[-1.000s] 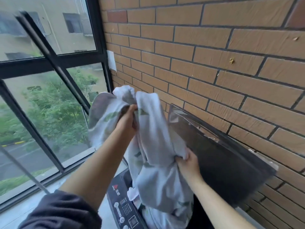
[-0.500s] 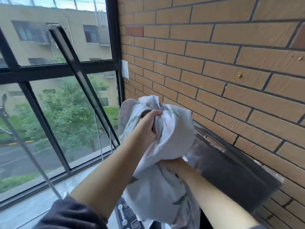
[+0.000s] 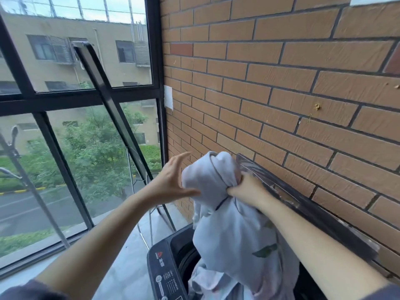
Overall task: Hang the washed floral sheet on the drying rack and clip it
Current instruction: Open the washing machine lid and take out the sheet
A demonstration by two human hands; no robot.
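The washed floral sheet (image 3: 236, 230), pale with green leaf prints, hangs bunched out of the open washing machine (image 3: 161, 265). My right hand (image 3: 243, 189) grips a gathered fold near its top, holding it up in front of the brick wall. My left hand (image 3: 171, 180) is off the cloth, fingers spread and straight, just to the left of the bundle with the thumb close to it. Thin metal rods of a drying rack (image 3: 149, 215) stand behind the machine by the window. A metal pole with a clip (image 3: 13, 144) shows at the far left.
The raised dark washer lid (image 3: 303, 208) leans against the brick wall (image 3: 281, 94) right of the sheet. A black-framed window (image 3: 65, 100) with a tilted-open sash (image 3: 112, 109) fills the left. Grey floor (image 3: 121, 263) lies between window and machine.
My left hand let go of the sheet and opened beside it. My right hand lifted its grip higher, raising more cloth out of the washer. The view tilted up and left.
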